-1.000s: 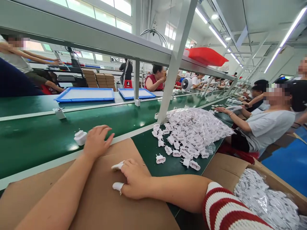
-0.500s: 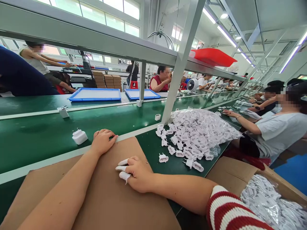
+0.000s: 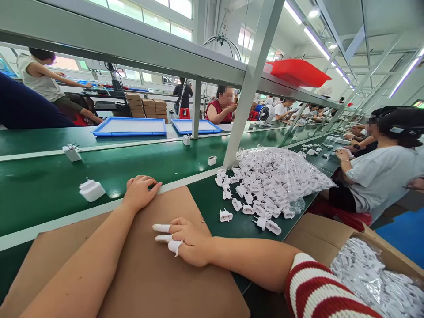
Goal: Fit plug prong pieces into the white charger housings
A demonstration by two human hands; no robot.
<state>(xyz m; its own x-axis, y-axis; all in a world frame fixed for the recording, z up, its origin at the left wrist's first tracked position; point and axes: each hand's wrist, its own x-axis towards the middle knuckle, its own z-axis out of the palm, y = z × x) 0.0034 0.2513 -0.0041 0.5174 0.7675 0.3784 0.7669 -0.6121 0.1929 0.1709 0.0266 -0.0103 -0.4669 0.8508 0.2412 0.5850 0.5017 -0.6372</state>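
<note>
My left hand (image 3: 141, 193) rests at the far edge of a brown cardboard sheet (image 3: 159, 282), beside the white strip along the green belt. Its thumb is apart from the loosely bent fingers, and it holds nothing visible. My right hand (image 3: 189, 242) lies on the cardboard with fingers stretched out, white finger cots on several of them, and nothing in its grip. A white plug charger (image 3: 92, 190) sits on the belt to the left of my left hand. Loose white plug pieces (image 3: 225, 215) lie on the green table right of the cardboard.
A plastic bag of white plug pieces (image 3: 281, 172) spills onto the table behind a slanted metal post (image 3: 253, 84). More bagged pieces fill a carton (image 3: 318, 234) at lower right. Blue-rimmed trays (image 3: 129, 127) stand across the belt (image 3: 39, 181). A co-worker (image 3: 374, 172) sits at right.
The chargers on the belt have shifted left. My right hand's fingers reach a little further left and are straighter; my left hand has barely moved. The co-worker at right has drawn a hand back.
</note>
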